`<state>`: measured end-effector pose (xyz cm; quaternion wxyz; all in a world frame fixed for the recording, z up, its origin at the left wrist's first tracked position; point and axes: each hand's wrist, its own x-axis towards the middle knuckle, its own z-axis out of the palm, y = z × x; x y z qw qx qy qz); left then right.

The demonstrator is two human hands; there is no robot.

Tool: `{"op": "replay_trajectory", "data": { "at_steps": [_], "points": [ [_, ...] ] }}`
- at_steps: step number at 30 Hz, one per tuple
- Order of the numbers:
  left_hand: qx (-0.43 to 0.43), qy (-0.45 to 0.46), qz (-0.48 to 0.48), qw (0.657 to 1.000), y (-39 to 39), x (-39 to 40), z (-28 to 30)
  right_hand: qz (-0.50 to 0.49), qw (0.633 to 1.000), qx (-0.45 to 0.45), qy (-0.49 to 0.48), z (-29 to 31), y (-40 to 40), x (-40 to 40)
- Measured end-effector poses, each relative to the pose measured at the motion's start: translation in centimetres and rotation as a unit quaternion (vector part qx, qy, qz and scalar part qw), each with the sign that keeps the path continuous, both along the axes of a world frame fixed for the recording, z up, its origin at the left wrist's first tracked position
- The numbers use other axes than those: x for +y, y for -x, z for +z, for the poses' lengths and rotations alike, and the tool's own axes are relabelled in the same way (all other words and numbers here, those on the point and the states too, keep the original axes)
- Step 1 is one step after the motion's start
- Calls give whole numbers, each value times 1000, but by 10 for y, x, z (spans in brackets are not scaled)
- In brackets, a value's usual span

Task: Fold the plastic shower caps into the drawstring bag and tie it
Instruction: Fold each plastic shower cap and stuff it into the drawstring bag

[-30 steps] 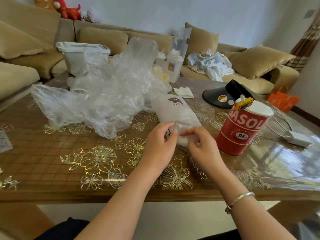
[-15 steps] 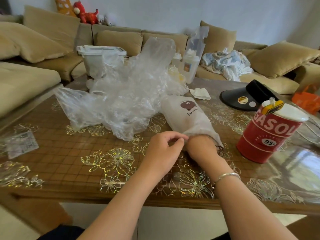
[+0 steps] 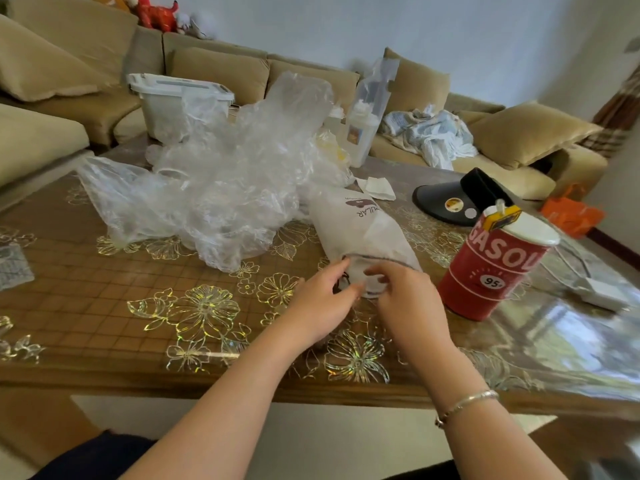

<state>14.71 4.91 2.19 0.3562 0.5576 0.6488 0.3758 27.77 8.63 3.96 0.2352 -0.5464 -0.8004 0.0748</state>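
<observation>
While the white drawstring bag lies on the glass-topped table, its mouth faces the person. Left hand and right hand sit close together, each pinching the mouth's corded rim. Crumpled clear shower caps lie heaped just left of the bag; a red tin stands right.

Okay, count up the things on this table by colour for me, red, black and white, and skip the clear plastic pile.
Red: 1, the red cylindrical tin printed GASOL
Black: 1, the black sun visor
White: 3, the white fabric drawstring bag, the white lidded plastic box, the white folded paper napkin
Total: 5
</observation>
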Motion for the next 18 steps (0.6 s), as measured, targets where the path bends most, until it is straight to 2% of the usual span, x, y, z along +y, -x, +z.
{"op": "replay_trajectory", "data": {
  "at_steps": [3, 5, 12, 15, 18],
  "points": [
    [-52, -20, 0, 998, 2, -4, 5, -8, 998, 38, -49, 0, -4, -2],
    [-54, -43, 11, 998, 8, -10, 9, 10, 995, 74, -64, 1, 0, -2],
    [-57, -93, 157, 982, 66, -46, 27, 107, 977, 173, -60, 3, 55, -9],
    [-61, -104, 210, 970, 96, -64, 31, 149, 971, 183, -43, 1, 87, -13],
    [-60, -97, 239, 964, 117, -79, 29, 200, 967, 155, 4, -4, 113, -17]
  ]
}}
